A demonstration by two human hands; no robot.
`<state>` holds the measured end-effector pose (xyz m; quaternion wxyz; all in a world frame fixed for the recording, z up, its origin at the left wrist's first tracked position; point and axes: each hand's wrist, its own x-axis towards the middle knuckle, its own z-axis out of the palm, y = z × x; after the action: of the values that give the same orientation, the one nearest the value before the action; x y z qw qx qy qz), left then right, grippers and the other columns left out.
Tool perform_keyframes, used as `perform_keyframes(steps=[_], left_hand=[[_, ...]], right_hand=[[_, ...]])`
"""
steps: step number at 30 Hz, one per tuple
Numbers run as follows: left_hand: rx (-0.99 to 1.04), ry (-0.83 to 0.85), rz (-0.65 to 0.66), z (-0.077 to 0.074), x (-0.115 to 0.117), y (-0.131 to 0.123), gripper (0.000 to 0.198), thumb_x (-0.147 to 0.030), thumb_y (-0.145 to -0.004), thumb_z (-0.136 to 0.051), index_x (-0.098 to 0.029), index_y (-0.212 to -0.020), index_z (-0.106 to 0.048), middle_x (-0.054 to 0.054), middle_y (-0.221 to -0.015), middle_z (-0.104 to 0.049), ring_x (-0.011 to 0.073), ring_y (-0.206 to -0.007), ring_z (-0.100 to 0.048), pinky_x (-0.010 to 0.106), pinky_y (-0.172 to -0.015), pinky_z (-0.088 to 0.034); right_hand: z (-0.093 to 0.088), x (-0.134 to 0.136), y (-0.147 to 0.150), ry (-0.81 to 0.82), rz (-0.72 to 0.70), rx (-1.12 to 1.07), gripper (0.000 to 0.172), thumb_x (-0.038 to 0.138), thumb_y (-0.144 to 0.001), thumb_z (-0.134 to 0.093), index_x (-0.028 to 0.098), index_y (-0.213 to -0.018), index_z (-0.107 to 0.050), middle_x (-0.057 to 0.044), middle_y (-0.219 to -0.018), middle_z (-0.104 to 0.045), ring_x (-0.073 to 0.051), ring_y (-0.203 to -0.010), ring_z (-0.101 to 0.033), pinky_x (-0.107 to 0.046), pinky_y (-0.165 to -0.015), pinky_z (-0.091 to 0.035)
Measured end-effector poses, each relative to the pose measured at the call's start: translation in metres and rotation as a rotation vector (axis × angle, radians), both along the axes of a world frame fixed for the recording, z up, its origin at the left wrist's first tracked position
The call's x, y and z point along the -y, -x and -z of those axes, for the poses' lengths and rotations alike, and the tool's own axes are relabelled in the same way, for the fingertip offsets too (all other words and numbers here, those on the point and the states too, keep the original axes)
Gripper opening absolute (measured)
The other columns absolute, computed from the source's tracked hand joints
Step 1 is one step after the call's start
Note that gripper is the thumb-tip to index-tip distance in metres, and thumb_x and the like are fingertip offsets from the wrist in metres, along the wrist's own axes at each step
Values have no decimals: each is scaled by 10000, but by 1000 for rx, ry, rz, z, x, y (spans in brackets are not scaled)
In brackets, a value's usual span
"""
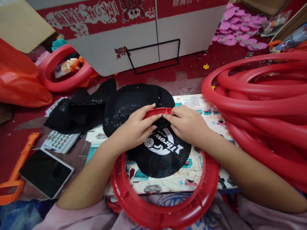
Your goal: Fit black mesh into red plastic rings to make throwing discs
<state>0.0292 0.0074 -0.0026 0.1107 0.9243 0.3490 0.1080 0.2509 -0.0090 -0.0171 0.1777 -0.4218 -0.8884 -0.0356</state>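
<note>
A red plastic ring [165,214] lies toward me, its hollow inner side with small pegs facing up. At its far rim, my left hand [136,126] and my right hand [188,123] meet with fingertips nearly touching. Both hands press the edge of a round black mesh net [165,166] against the ring there. White lettering reading "Throw" shows on the mesh, which hangs across the ring's opening. Beyond my hands lies a stack of black mesh pieces [134,95], with more black fabric [81,110] to its left.
Several red rings [251,105] are piled at the right. A tablet [46,172], a calculator [59,140] and an orange plastic part [18,169] lie left. A white and red box [134,38] stands behind, with pink pieces [240,27] at the back right.
</note>
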Motion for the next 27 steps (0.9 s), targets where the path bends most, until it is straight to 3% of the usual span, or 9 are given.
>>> perform_keyframes(steps=[14, 20, 24, 27], left_hand=[[-98, -83, 18, 6, -2, 2, 440, -307, -955, -408, -130, -1344, -515, 217, -1462, -305, 341, -1364, -336, 503, -1098, -364], [-107, -74, -9, 8, -2, 0, 434, -311, -952, -413, -123, -1320, -545, 223, -1446, -343, 345, -1342, -369, 502, -1101, -362], [-95, -25, -29, 5, -1, 0, 425, -300, -956, -390, -106, -1289, -569, 215, -1447, -350, 343, -1346, -364, 507, -1109, -349], [-4, 60, -76, 0, 0, 3, 417, -273, -964, -352, -116, -1293, -554, 182, -1452, -350, 285, -1337, -392, 455, -1115, -363]], right_hand=[[6, -1, 4, -99, 13, 39, 223, 183, -924, -470, 148, -972, -684, -79, -802, -559, -197, -763, -422, -295, -644, -301], [1, 1, 6, -147, 14, 125, 217, 149, -905, -462, 152, -945, -675, -87, -798, -560, -208, -754, -440, -313, -616, -277], [-1, 5, 7, -103, 21, 131, 223, 148, -911, -451, 145, -950, -670, -89, -799, -582, -205, -759, -472, -314, -626, -283], [-2, 10, 7, -11, 1, 93, 190, 178, -906, -479, 165, -918, -668, -70, -777, -594, -188, -746, -494, -302, -628, -287]])
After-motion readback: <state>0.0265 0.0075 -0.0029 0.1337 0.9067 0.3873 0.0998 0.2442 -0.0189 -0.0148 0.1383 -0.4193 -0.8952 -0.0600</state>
